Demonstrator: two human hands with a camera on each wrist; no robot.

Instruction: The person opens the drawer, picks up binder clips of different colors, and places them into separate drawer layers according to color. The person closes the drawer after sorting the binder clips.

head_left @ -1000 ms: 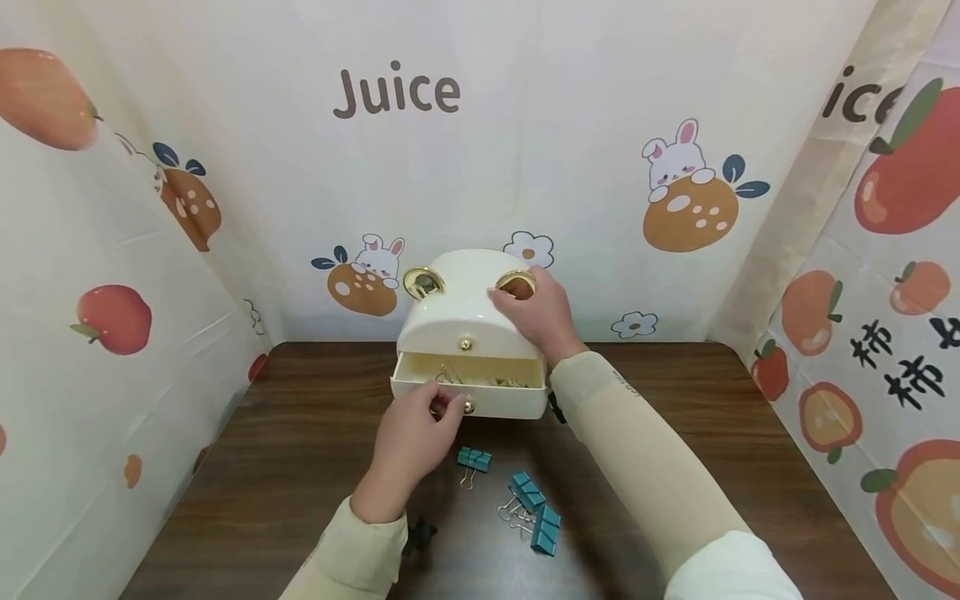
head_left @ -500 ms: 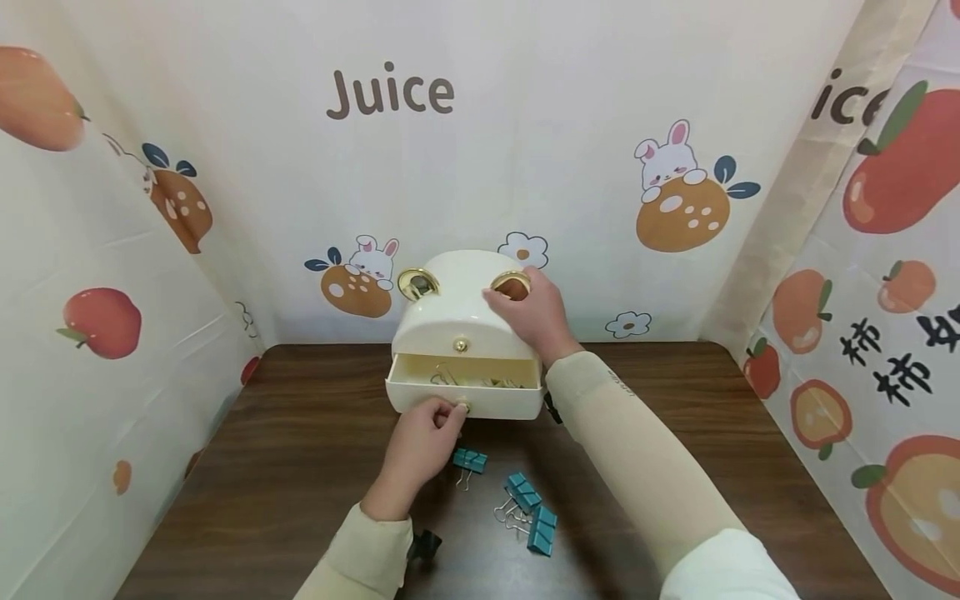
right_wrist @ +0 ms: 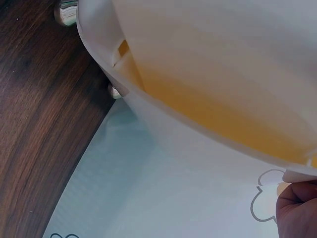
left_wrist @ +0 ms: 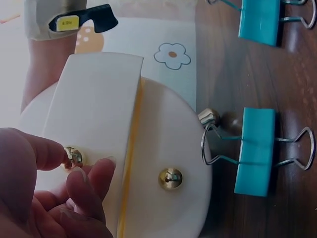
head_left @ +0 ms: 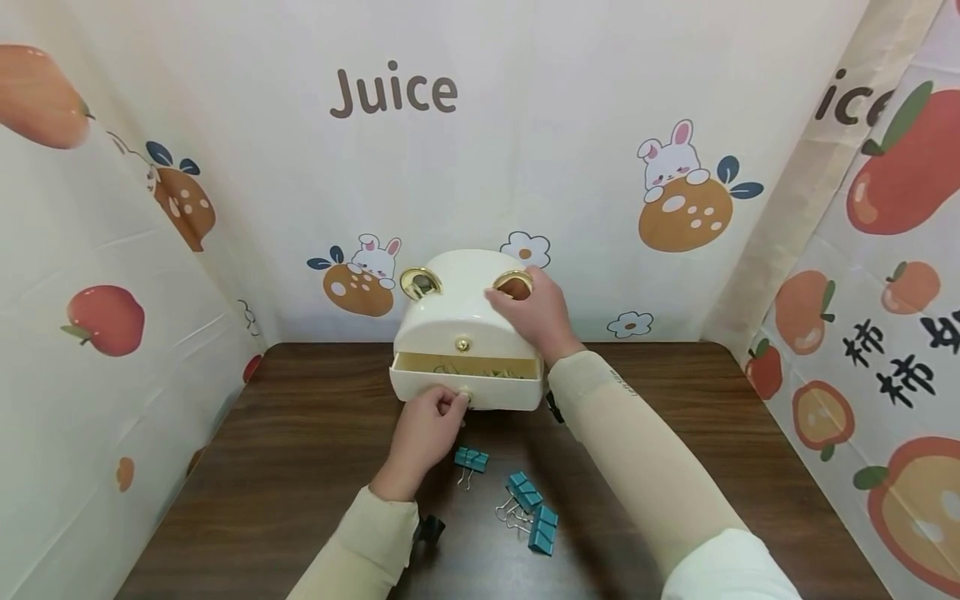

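Note:
A white drawer box (head_left: 467, 287) with two gold-rimmed ears stands at the back of the table. Its lower drawer (head_left: 420, 386) is partly pulled out, and thin wire items show inside. My left hand (head_left: 424, 429) pinches the drawer's gold knob (left_wrist: 75, 156) with thumb and finger. Up on the box's right side, my right hand (head_left: 538, 312) grips the gold-rimmed ear (head_left: 514, 285). That hand shows only at the lower right corner in the right wrist view. Above the drawer, the upper compartment carries its own gold knob (head_left: 462, 344).
In front of the box lie three teal binder clips: one binder clip (head_left: 471, 459) near the left hand, a second binder clip (head_left: 525, 492) and a third binder clip (head_left: 543, 531) nearer the front. A printed curtain (head_left: 570, 167) hangs close behind the box on the brown table (head_left: 300, 467).
The left hand has closed its pinch on the lower knob and moved away from me, sliding the drawer a little further in. The right hand keeps its place on the ear.

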